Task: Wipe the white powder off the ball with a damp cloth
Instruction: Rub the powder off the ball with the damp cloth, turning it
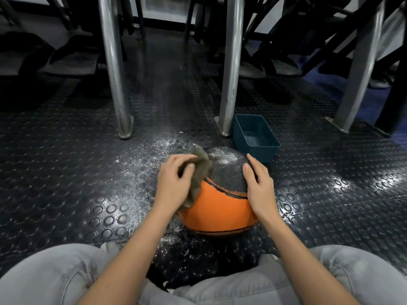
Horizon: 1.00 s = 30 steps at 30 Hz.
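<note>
Head view: left hand (174,183) clamps the brown cloth (198,175) at ten o'clock of the ball (220,205); right hand (259,183) rests flat, fingers together, at two o'clock.

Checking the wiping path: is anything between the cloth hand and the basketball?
Nothing visible. The left hand holds the brown cloth directly against the basketball; the right hand rests on its other side. The teal tub sits behind it.

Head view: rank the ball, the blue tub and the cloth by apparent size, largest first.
1. ball
2. blue tub, though it lies farther from the camera
3. cloth, bunched and partly hidden in the left hand
</note>
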Available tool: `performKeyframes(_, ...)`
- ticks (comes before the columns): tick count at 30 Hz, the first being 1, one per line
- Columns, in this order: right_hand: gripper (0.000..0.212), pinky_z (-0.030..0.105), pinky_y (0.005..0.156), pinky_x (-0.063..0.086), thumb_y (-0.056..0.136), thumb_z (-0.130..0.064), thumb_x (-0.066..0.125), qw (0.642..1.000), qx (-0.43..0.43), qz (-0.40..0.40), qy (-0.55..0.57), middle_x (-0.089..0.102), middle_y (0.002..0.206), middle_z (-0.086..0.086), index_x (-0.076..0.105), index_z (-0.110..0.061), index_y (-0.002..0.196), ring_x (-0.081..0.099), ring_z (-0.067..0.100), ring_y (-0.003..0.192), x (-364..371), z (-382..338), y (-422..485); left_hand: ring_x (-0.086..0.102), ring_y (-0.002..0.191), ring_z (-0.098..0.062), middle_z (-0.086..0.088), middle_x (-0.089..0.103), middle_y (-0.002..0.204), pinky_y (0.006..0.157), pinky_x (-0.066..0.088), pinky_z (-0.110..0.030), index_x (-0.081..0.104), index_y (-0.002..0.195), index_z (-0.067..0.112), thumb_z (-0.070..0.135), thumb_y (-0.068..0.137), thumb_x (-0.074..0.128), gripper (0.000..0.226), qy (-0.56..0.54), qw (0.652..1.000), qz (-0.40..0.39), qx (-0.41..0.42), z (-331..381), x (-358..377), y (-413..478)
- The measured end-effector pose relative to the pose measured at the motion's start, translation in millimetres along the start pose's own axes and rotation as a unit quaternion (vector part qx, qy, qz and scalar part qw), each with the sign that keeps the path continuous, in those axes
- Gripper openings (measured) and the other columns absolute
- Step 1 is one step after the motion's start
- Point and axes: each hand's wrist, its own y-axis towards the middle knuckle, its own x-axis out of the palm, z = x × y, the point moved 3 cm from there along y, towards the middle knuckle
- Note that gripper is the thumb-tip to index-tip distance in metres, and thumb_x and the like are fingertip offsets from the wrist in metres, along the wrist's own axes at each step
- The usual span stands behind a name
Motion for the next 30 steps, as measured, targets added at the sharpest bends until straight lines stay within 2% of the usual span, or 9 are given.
performKeyframes(3, 0.056, 0.046, 0.113, 0.025, 0.086, -0.061, 0.038, 1.000, -0.019, -0.008, 0.006, 0.039, 0.146, -0.008, 0.043, -0.038, 0.136, 0.030, 0.015, 0.135, 2, 1, 0, 0.058, 0.088, -0.014, 0.000, 0.064, 0.111, 0.070, 0.047, -0.025, 0.064, 0.115, 0.020, 0.014, 0.098, 0.049, 0.023, -0.142, 0.956, 0.028, -0.256, -35, -2, 7)
performKeyframes(5, 0.050, 0.047, 0.113, 0.024, 0.087, -0.061, 0.041, 0.999, -0.036, -0.024, 0.006, 0.039, 0.146, -0.007, 0.043, -0.042, 0.134, 0.030, 0.015, 0.136, 2, 1, 3, 0.059, 0.070, -0.015, -0.008, 0.066, 0.102, 0.054, 0.045, -0.026, 0.062, 0.118, 0.019, 0.015, 0.098, 0.048, 0.025, -0.195, 0.931, 0.029, -0.308, -37, -1, 2)
performKeyframes(11, 0.043, 0.045, 0.115, 0.022, 0.077, -0.072, 0.039, 0.993, -0.055, -0.104, -0.008, 0.037, 0.147, -0.015, 0.041, -0.062, 0.119, 0.027, 0.008, 0.138, -2, -3, 16, 0.050, 0.109, -0.012, 0.019, 0.057, 0.104, 0.095, 0.037, -0.029, 0.064, 0.099, 0.030, 0.013, 0.092, 0.057, 0.019, -0.028, 0.999, -0.001, 0.026, 12, -1, -7)
performKeyframes(14, 0.044, 0.046, 0.115, 0.022, 0.078, -0.076, 0.039, 0.988, -0.082, -0.127, -0.017, 0.036, 0.147, -0.018, 0.040, -0.065, 0.120, 0.026, 0.007, 0.138, -1, -3, 18, 0.056, 0.096, -0.011, 0.013, 0.058, 0.097, 0.083, 0.044, -0.025, 0.065, 0.106, 0.025, 0.015, 0.095, 0.054, 0.019, -0.045, 0.994, 0.034, -0.094, -9, -6, 5)
performKeyframes(18, 0.046, 0.048, 0.114, 0.024, 0.080, -0.078, 0.036, 0.986, -0.109, -0.122, -0.034, 0.035, 0.147, -0.019, 0.039, -0.064, 0.124, 0.025, 0.010, 0.139, 0, 1, 14, 0.048, 0.049, -0.014, -0.003, 0.058, 0.068, 0.040, 0.036, -0.023, 0.062, 0.120, 0.015, 0.015, 0.100, 0.046, 0.026, -0.190, 0.906, 0.018, -0.377, -47, -7, 5)
performKeyframes(22, 0.041, 0.046, 0.114, 0.024, 0.081, -0.070, 0.039, 0.988, -0.089, -0.122, -0.019, 0.037, 0.147, -0.012, 0.040, -0.062, 0.122, 0.029, 0.011, 0.137, -5, 0, 17, 0.059, 0.093, -0.015, 0.002, 0.062, 0.107, 0.077, 0.050, -0.032, 0.064, 0.108, 0.024, 0.016, 0.097, 0.049, 0.019, -0.116, 0.974, 0.002, -0.197, -17, -6, 2)
performKeyframes(25, 0.042, 0.045, 0.114, 0.026, 0.081, -0.063, 0.042, 0.988, -0.090, -0.125, 0.007, 0.039, 0.147, -0.007, 0.043, -0.055, 0.122, 0.032, 0.008, 0.136, -5, -3, 19, 0.048, 0.109, -0.011, 0.014, 0.055, 0.107, 0.096, 0.037, -0.030, 0.066, 0.102, 0.025, 0.013, 0.093, 0.055, 0.018, -0.026, 0.999, -0.025, -0.010, 10, -4, 0)
performKeyframes(28, 0.046, 0.047, 0.113, 0.026, 0.080, -0.068, 0.046, 0.985, -0.103, -0.141, 0.013, 0.040, 0.146, -0.009, 0.045, -0.056, 0.125, 0.032, 0.009, 0.136, -4, -3, 17, 0.053, 0.097, -0.009, 0.008, 0.058, 0.105, 0.082, 0.041, -0.021, 0.065, 0.109, 0.020, 0.013, 0.095, 0.052, 0.020, -0.039, 0.996, 0.000, -0.083, -3, -5, 6)
performKeyframes(30, 0.050, 0.049, 0.114, 0.025, 0.079, -0.075, 0.045, 0.984, -0.100, -0.148, -0.001, 0.038, 0.147, -0.015, 0.043, -0.060, 0.126, 0.029, 0.009, 0.138, -5, -2, 15, 0.055, 0.064, -0.008, 0.000, 0.060, 0.083, 0.051, 0.040, -0.014, 0.062, 0.117, 0.014, 0.016, 0.099, 0.047, 0.024, -0.110, 0.969, 0.006, -0.222, -24, -7, 11)
